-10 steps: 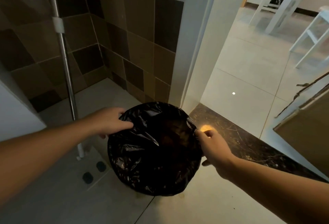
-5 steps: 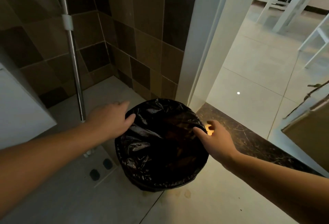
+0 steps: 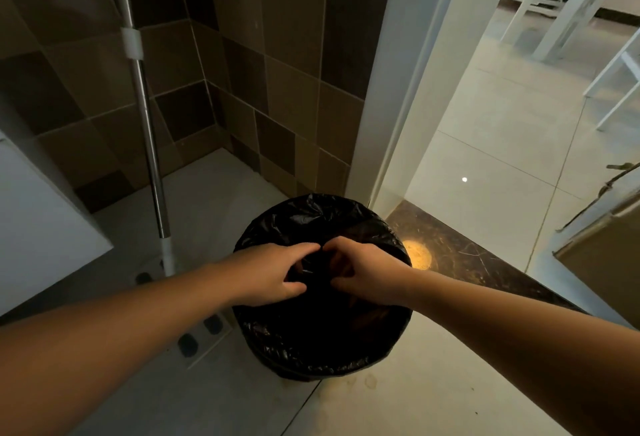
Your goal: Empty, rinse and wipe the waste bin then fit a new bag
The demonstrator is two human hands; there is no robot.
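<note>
A round waste bin (image 3: 322, 363) stands on the tiled floor by the door frame, lined with a black plastic bag (image 3: 311, 224) that folds over its rim. My left hand (image 3: 273, 276) and my right hand (image 3: 360, 276) meet over the middle of the bin's mouth, fingertips almost touching. Both hands pinch gathered black bag plastic between them. The inside of the bin is dark and its contents are hidden.
A mop with a metal pole (image 3: 149, 145) leans to the left of the bin, its flat head (image 3: 194, 335) on the floor beside it. A white cabinet (image 3: 38, 228) juts in at far left. A dark threshold (image 3: 460, 262) and an open doorway lie to the right.
Both hands have moved from the opposite sides of the rim to the middle of the bin's mouth, drawing bag plastic inward with them. The bin stands in the same place.
</note>
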